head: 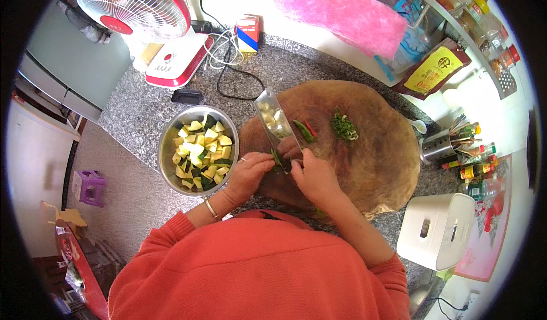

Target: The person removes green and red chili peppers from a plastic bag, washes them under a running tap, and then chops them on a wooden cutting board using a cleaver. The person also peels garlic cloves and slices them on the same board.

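My right hand [311, 174] grips the handle end of a wide cleaver [277, 125], whose shiny blade points away across the left part of a round wooden chopping board [376, 166]. Beside the blade, the fingers of my left hand [252, 172] press on a green chilli pepper [276, 157], partly hidden by hand and blade. Farther back on the board lie a green chilli [303, 131] and a red chilli [310, 128], close together. A small pile of chopped green pieces [344, 125] sits to their right. Left of the board, a steel bowl [161, 157] holds chunks of green-skinned squash.
A red-and-white fan [177, 59], cables [226, 59] and a small box [248, 34] stand at the back left. A black tray [186, 96] lies behind the bowl. On the right are a white spoon [418, 125], a steel utensil holder [436, 147], bottles [476, 170] and a white container [431, 230].
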`<state>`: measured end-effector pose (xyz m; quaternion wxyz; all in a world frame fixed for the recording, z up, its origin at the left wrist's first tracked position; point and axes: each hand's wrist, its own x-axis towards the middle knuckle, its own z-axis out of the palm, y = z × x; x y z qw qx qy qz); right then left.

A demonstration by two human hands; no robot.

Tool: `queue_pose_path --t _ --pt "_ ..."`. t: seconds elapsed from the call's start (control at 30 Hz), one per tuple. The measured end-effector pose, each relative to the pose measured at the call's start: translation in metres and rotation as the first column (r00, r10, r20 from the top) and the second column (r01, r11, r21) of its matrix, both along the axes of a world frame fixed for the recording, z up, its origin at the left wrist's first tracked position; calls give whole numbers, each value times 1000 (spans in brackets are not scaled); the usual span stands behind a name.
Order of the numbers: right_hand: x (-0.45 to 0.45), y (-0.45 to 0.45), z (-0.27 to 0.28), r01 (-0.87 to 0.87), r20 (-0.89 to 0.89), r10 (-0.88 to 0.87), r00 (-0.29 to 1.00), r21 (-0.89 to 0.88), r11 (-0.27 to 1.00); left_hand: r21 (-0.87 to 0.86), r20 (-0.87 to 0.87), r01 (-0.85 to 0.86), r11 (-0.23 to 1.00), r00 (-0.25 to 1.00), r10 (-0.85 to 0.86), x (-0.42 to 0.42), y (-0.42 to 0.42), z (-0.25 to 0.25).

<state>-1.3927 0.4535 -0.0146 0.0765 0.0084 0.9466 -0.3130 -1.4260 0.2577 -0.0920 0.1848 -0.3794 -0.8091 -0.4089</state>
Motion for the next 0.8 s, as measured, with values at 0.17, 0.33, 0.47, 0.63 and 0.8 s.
queue_pose_path --t 0.17,0.33,0.47,0.63,0.8 --pt "19 7 7 -137 56 133 990 66 988 122 -162 -195 973 963 213 -26 9 72" --pt "20 -4 2 -231 25 230 973 134 964 -147 -67 168 975 982 -179 -75 64 105" --pt "20 -11 2 -248 26 248 968 189 950 -474 21 284 834 950 -312 -113 98 63" --pt "21 -7 -9 -238 -44 251 967 193 952 -678 103 298 672 944 -315 -120 126 50" --pt "20 -8 -6 -218 -69 234 970 192 957 -715 76 302 631 930 -359 -121 131 52"
